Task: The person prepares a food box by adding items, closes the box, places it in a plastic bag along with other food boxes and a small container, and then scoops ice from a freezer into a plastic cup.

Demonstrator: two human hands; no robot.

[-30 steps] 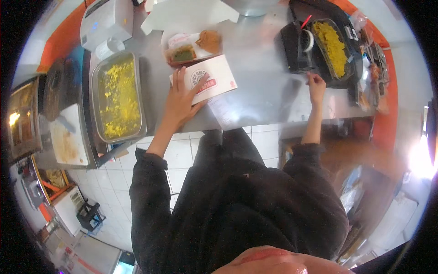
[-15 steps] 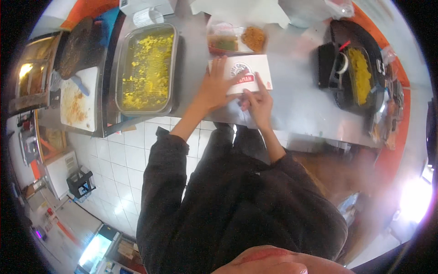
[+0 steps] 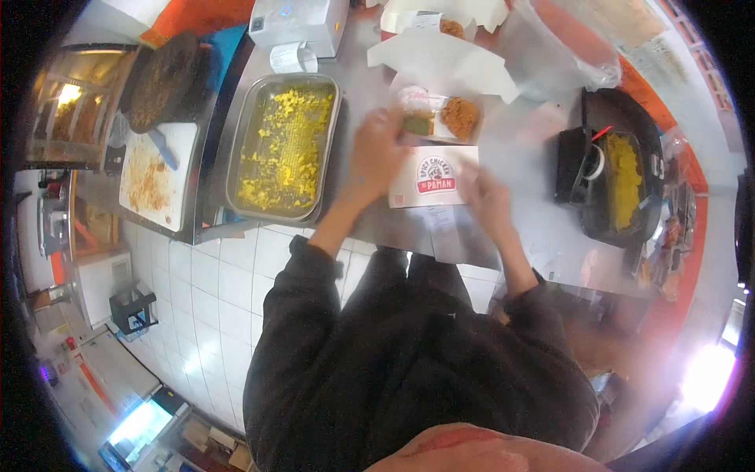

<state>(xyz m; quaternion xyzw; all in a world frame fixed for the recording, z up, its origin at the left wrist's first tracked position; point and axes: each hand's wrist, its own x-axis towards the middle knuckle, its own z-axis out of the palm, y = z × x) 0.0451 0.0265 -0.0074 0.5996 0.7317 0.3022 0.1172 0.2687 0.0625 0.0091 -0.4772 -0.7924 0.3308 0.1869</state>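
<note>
A white carton [image 3: 401,177] with a red and black round print lies before me, at the near side of an open food box [image 3: 482,130]. Whether the two are joined I cannot tell. Inside the open box are a piece of fried chicken [image 3: 460,116] and a small portion of green sauce [image 3: 418,124]. My left hand [image 3: 376,149] is at the left edge of the box, its fingers smeared by motion. Beside the carton's right edge is my right hand [image 3: 489,200], also blurred. A paper receipt [image 3: 445,230] sticks out below the carton.
Left stands a metal tray [image 3: 334,118] of yellow food, past it a cutting board [image 3: 189,169] with a knife [image 3: 163,148]. Behind are a white printer [image 3: 299,27], another open box [image 3: 425,21] and a plastic bag [image 3: 562,55]. A black container [image 3: 570,169] stands right.
Both hands have come off the carton's printed face and moved apart to its sides. The view has shifted, showing more of the table's far side. The receipt now shows more clearly.
</note>
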